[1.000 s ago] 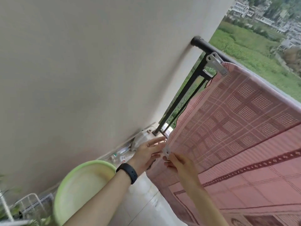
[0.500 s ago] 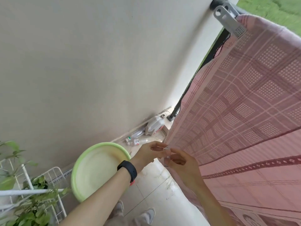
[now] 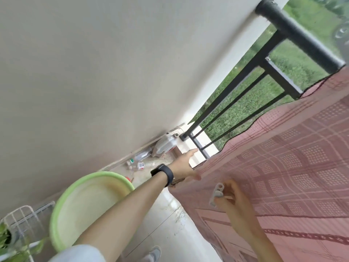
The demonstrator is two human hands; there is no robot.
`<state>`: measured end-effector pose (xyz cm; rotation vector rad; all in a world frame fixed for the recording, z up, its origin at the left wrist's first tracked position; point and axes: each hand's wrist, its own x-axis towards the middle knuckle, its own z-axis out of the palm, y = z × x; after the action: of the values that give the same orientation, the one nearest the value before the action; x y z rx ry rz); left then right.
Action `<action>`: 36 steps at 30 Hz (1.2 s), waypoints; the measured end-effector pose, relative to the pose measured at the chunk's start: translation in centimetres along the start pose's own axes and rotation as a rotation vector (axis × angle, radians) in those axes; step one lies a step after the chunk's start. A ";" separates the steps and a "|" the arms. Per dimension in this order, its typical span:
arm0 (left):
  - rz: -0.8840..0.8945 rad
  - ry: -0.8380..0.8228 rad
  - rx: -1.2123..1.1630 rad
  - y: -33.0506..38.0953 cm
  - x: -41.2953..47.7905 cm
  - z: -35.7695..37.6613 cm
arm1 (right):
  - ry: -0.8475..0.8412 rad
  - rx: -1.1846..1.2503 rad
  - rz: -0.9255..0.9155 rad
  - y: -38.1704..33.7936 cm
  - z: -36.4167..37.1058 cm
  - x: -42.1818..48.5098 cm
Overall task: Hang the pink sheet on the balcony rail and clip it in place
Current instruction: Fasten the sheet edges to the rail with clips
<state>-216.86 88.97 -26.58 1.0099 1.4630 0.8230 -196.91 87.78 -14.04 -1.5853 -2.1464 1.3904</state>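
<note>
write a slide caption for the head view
Left hand at edge of pink sheet, right hand holding a grey clip

The pink sheet (image 3: 283, 167) runs off the right edge, covering the rail (image 3: 298, 34) there. Its border hides some fingers of the left hand (image 3: 182, 167).

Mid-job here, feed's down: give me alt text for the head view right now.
A pink sheet hangs over the black balcony rail; the right hand holds a grey clip in front of it, not yet on the rail. The left hand, black band on its wrist, meets the sheet's side edge. A green basin sits at lower left.
</note>
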 end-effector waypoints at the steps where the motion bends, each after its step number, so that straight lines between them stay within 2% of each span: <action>1: 0.043 -0.048 0.054 0.6 1.1 -0.1 | -0.002 -0.026 -0.008 -0.8 -0.2 0.1; 5: 0.169 -0.196 0.113 2.2 3.9 -0.9 | 0.038 -0.182 -0.063 -3.7 -1.1 -0.1; 7: 0.211 -0.200 0.150 2.2 4.3 -1.6 | 0.075 -0.279 -0.108 -4.9 -1.4 -0.4; 11: 0.237 -0.101 0.085 1.1 3.5 -2.2 | 0.110 -0.535 -0.252 -7.0 -1.0 -0.6; 14: 0.253 0.023 0.060 0.8 2.6 -2.8 | 0.027 -0.703 -0.456 -8.3 0.8 0.8; 17: 0.290 0.103 0.055 0.5 1.8 -3.0 | 0.025 -0.900 -0.548 -8.8 3.3 3.7; 21: 0.277 0.198 -0.074 -0.5 1.0 -2.0 | 0.113 -1.308 -0.468 -9.4 5.4 8.5; 23: 0.300 0.219 -0.161 -1.1 0.9 -1.2 | 0.062 -1.522 -0.388 -10.0 5.9 10.2; 26: 0.283 0.243 -0.318 -2.5 1.1 0.2 | -0.110 -1.774 -0.084 -9.9 6.1 12.2; 28: 0.229 0.269 -0.342 -4.7 2.0 1.4 | -0.157 -1.812 0.010 -9.2 6.1 12.9; 33: 0.020 0.231 -0.075 -11.0 3.2 3.3 | -0.148 -1.718 -0.107 -7.7 5.5 12.5; 36: -0.041 0.189 0.025 -12.7 3.7 3.6 | -0.169 -1.716 -0.092 -7.8 5.5 12.5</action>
<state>-215.11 87.23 -40.05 0.9374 1.6531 0.8916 -210.98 94.48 -16.36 -1.4036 -3.5783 -0.8612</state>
